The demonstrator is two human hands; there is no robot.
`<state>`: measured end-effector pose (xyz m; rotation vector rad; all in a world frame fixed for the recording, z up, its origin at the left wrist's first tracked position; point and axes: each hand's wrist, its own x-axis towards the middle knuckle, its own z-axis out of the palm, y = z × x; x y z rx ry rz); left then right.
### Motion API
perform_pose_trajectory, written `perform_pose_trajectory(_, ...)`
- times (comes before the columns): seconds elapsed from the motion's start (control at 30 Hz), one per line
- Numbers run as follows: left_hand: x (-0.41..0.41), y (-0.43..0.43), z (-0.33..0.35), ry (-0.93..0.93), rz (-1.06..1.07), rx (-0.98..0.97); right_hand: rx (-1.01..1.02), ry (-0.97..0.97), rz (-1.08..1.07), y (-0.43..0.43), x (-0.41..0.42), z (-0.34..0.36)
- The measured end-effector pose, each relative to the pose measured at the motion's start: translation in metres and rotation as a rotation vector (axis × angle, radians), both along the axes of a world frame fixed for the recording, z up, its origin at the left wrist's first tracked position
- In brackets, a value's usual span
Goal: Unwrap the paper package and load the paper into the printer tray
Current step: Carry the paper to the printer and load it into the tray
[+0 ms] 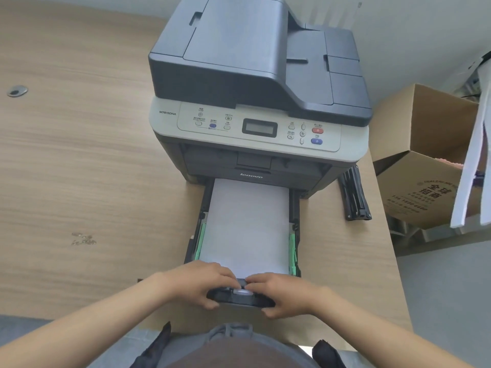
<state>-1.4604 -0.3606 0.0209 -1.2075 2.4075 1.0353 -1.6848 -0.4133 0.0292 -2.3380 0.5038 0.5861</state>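
A grey and dark printer stands on the wooden desk. Its black paper tray is pulled out toward me, with green guides along both sides. A stack of white paper lies flat inside the tray. My left hand grips the tray's front edge on the left, fingers over the top and thumb below. My right hand grips the same front edge on the right. No paper wrapper is in view.
The wooden desk stretches far to the left. A black folded object lies right of the printer. Beyond the desk's right edge stands an open cardboard box, with white sheets hanging at the far right.
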Motion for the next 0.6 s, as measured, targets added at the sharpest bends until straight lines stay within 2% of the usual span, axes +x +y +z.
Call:
perform_pose_trajectory(0.17,0.014,-0.015,0.000,-0.027,0.210,-0.271,-0.229,-0.083,-0.257,-0.019,-0.006,-0.001)
perform_pose_trajectory(0.3,0.042,-0.018,-0.001,0.019,0.359,-0.379,-0.327,-0.097,-0.347,-0.036,-0.028,-0.005)
perform_pose_trajectory(0.4,0.060,-0.014,0.001,0.029,0.463,-0.511,-0.496,-0.158,-0.435,-0.042,-0.047,0.002)
perform_pose_trajectory(0.47,0.070,-0.011,-0.002,0.033,0.578,-0.542,-0.560,-0.150,-0.566,-0.042,-0.058,0.002)
perform_pose_trajectory(0.6,0.086,-0.018,-0.011,0.085,0.941,-0.467,-0.500,-0.071,-0.888,-0.057,-0.076,-0.008)
